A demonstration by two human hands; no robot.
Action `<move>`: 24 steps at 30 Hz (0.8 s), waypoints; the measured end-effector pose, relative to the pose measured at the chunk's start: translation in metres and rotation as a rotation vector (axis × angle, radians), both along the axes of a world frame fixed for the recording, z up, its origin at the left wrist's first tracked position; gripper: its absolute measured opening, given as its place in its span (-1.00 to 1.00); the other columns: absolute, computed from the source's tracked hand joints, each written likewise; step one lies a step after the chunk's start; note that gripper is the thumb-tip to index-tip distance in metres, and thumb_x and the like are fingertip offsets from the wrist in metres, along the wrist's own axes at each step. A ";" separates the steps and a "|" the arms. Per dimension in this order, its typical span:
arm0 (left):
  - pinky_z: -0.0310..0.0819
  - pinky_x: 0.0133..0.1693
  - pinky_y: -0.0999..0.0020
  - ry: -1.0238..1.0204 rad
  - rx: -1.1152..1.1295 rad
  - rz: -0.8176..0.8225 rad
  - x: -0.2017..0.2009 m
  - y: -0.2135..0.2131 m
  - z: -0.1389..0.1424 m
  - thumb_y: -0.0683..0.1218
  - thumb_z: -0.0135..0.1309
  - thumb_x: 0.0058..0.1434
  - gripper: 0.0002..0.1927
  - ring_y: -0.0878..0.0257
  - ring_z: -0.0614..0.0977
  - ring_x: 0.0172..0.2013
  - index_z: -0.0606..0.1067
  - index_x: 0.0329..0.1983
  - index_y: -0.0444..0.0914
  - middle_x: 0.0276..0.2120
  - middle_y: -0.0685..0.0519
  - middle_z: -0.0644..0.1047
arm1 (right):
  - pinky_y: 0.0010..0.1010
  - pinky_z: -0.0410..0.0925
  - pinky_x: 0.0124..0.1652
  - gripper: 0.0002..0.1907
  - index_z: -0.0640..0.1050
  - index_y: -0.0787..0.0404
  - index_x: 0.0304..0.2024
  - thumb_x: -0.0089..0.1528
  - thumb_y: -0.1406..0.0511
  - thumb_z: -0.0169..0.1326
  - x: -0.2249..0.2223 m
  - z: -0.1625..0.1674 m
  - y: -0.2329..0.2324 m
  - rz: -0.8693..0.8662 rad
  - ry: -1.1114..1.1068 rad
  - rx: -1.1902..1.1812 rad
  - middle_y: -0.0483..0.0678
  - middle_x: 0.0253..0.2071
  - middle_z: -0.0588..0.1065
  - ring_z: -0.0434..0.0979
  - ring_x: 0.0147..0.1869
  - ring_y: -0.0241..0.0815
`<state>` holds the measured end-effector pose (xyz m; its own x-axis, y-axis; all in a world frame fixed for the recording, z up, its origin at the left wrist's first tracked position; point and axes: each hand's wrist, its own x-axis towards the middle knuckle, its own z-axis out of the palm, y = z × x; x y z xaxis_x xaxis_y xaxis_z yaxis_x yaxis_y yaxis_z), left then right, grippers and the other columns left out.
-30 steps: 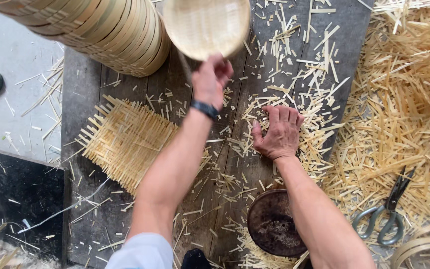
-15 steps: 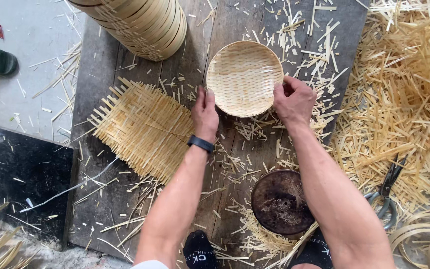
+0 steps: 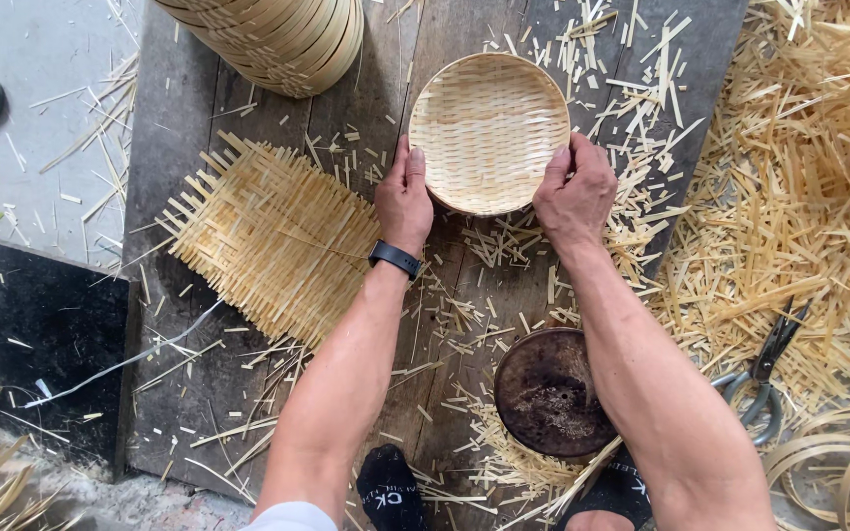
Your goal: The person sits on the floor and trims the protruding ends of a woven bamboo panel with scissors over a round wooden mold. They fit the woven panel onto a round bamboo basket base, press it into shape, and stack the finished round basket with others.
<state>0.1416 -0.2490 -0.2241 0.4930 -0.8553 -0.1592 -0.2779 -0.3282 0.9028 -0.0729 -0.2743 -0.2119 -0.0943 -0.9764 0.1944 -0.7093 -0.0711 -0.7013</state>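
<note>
Bamboo offcuts [image 3: 789,226], woven mat [image 3: 277,241] and scissors [image 3: 764,369] flank the round tray [image 3: 489,128].

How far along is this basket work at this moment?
Done: a stack of finished baskets stands at the top. In hand: left hand and right hand grip a round woven tray on the board. Left: a flat woven mat with loose strip ends.
</note>
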 end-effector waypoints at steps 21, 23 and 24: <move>-0.07 0.35 -0.21 -0.851 0.817 -0.636 0.065 0.152 0.075 0.30 0.53 -0.29 0.50 -0.37 -0.08 0.41 -0.12 0.53 -0.33 0.43 -0.48 -0.09 | -0.04 0.43 0.06 -0.67 0.65 0.26 -0.12 0.31 0.17 0.01 -0.137 0.145 0.115 0.508 0.470 0.584 0.23 0.07 0.54 0.59 0.06 0.13; 0.00 0.39 -0.10 -0.864 0.640 -0.615 0.080 0.172 0.067 0.28 0.51 -0.24 0.33 -0.38 0.06 0.39 0.07 0.47 -0.35 0.41 -0.43 0.04 | -0.19 0.50 0.05 -0.57 0.63 0.09 0.04 0.25 0.03 0.05 -0.173 0.173 0.168 0.551 0.712 0.805 0.05 0.01 0.60 0.68 0.00 -0.01; 0.04 0.40 -0.04 -0.871 0.556 -0.608 0.087 0.181 0.060 0.27 0.50 -0.21 0.25 -0.38 0.12 0.39 0.17 0.44 -0.35 0.40 -0.40 0.10 | -0.27 0.55 0.06 -0.55 0.64 0.01 0.04 0.24 -0.04 0.07 -0.191 0.185 0.196 0.545 0.786 0.962 -0.08 -0.02 0.66 0.74 -0.01 -0.12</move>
<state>0.2283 -0.0681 -0.1637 0.1578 -0.9053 -0.3943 -0.9698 -0.2174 0.1109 -0.2637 -0.0783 -0.0272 0.1639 -0.6322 -0.7573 -0.9811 -0.1844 -0.0583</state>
